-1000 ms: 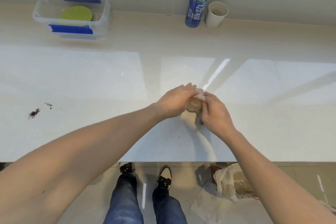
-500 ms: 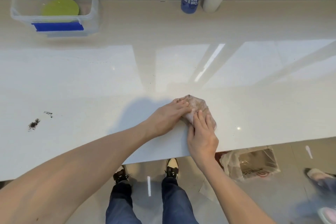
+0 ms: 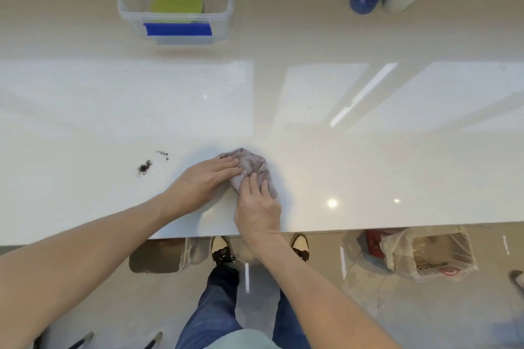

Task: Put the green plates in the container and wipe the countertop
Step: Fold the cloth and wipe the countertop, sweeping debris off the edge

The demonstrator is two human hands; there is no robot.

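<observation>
Here, near the front edge of the worktop [image 3: 368, 167], the left hand [image 3: 204, 178] and right hand [image 3: 256, 207] press a crumpled cloth [image 3: 251, 163] with straight fingers, crumbs [image 3: 144, 166] just left, green plates [image 3: 177, 4] inside the container [image 3: 226, 8] at the back edge.

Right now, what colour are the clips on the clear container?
Blue clips on the container; head view.
</observation>
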